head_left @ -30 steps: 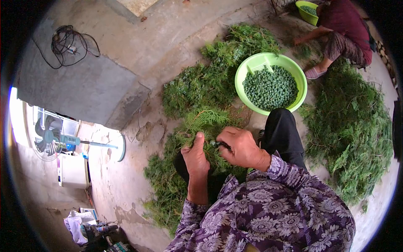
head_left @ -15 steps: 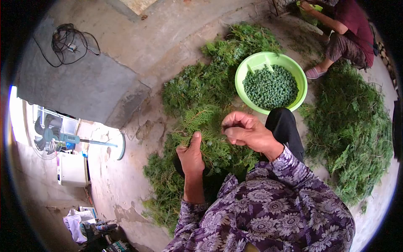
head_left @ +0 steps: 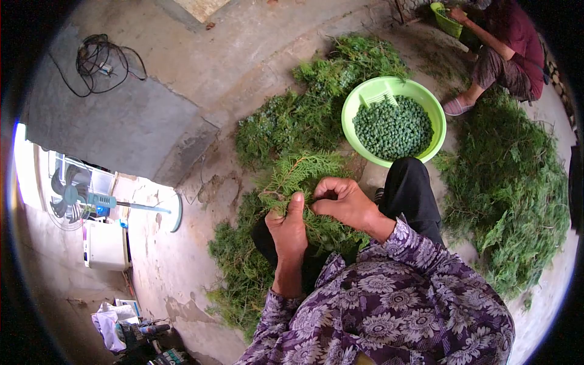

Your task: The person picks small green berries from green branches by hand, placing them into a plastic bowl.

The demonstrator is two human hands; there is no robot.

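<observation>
Basin (head_left: 420,92), green berries (head_left: 394,129) inside, tub (head_left: 449,26) beyond

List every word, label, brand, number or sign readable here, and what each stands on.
No text can be read in this view.
Green basin: no lettering visible.
White box: no legible lettering.
Dark item at the bottom left edge: pale marks, too small and blurred to tell whether they are letters.

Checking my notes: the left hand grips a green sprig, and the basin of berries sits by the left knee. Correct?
Not quite: the head view shows the basin by the right knee; the left hand does grip a green sprig.
</observation>
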